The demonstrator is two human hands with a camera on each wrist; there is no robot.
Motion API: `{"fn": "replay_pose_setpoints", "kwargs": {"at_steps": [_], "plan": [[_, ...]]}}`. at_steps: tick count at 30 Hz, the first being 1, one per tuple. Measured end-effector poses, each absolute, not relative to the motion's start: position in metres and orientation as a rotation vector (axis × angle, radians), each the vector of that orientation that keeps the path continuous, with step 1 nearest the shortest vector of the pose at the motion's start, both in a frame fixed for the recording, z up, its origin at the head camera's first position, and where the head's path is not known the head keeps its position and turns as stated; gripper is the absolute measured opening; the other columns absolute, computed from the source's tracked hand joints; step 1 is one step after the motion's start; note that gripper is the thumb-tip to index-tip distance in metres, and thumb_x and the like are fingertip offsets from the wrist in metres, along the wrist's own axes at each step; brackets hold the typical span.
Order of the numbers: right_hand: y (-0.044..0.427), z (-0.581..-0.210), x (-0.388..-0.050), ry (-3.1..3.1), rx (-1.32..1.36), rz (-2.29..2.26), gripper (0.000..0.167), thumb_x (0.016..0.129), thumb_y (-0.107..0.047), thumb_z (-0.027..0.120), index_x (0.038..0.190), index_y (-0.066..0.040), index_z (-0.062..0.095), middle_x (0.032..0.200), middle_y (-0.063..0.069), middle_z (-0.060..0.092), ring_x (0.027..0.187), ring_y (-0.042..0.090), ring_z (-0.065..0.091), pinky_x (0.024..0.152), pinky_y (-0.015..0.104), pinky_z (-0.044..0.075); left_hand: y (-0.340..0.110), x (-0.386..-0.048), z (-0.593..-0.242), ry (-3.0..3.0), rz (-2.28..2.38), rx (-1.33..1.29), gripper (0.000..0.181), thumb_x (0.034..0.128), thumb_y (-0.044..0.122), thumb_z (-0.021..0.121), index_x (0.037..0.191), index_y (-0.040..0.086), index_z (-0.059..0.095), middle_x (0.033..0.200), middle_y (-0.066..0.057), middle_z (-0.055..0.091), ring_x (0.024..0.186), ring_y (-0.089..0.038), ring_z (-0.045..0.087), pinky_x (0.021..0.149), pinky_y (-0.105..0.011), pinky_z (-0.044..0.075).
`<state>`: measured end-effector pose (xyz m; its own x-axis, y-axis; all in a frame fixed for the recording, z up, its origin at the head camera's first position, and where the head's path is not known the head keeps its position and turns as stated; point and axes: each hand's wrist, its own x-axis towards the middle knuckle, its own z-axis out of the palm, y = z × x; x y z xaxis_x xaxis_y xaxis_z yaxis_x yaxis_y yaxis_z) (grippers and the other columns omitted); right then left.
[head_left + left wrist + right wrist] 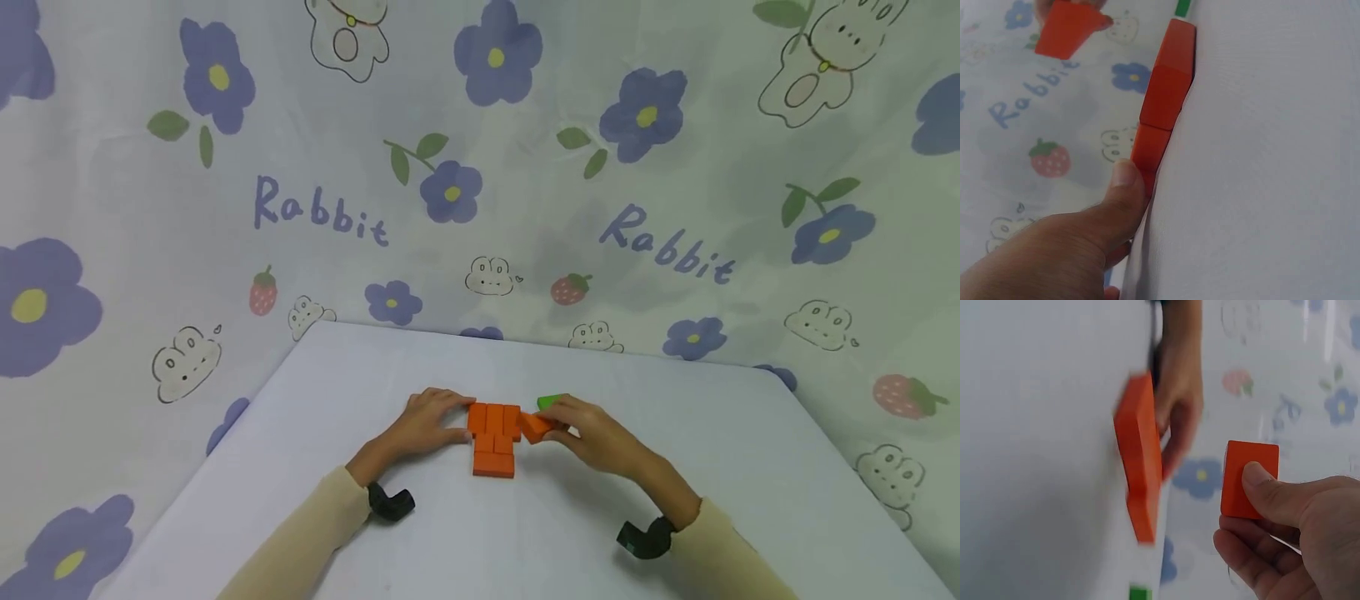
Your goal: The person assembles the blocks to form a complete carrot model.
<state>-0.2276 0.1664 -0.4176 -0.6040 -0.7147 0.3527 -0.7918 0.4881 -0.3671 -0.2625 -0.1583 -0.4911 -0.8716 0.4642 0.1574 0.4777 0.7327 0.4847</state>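
Several orange blocks (pixel 493 464) lie side by side on the white table, three across the far row, with shorter ones nearer the person. At the row's left end my left hand (pixel 429 422) holds the outer block, thumb at its near side and index finger at its far corner. The left wrist view shows that thumb against the orange block (pixel 1150 147); most other fingers are hidden. My right hand (pixel 597 435) pinches a separate orange block (pixel 1249 478) between thumb and fingers, raised and tilted just right of the row. Behind the right fingers is a green block (pixel 550 402), partly covered.
The white table (pixel 360 367) reaches back to a hanging cloth (pixel 525 225) printed with flowers, rabbits and strawberries. A black wrist device sits on each forearm, one on the left (pixel 392 504) and one on the right (pixel 647 538).
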Motion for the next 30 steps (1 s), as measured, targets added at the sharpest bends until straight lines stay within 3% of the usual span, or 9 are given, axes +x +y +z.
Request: {"fn": "replay_pose_setpoints", "kwargs": {"at_steps": [9, 30], "plan": [[0.124, -0.452, -0.189, -2.467, 1.535, 0.524, 0.029, 0.089, -0.016, 0.076, 0.117, -0.013, 0.071, 0.104, -0.004, 0.062, 0.089, 0.003, 0.055, 0.081, 0.011, 0.049, -0.158, -0.261, -0.493, -2.896, -0.84, -0.791, 0.065, 0.0862, 0.056, 0.071, 0.142, 0.026, 0.056, 0.144, -0.001, 0.057, 0.135, -0.029, 0.045, 0.104, -0.055, 0.033], [0.118, -0.48, -0.193, -2.42, 1.389, 0.532, 0.028, 0.089, -0.02, 0.076, 0.116, -0.013, 0.074, 0.103, -0.007, 0.055, 0.091, 0.005, 0.047, 0.077, 0.011, 0.043, -0.161, -0.261, -0.491, -2.859, -0.83, -0.803, 0.065, 0.0856, 0.055, 0.071, 0.141, 0.024, 0.057, 0.142, -0.002, 0.059, 0.133, -0.03, 0.047, 0.101, -0.055, 0.034]]}}
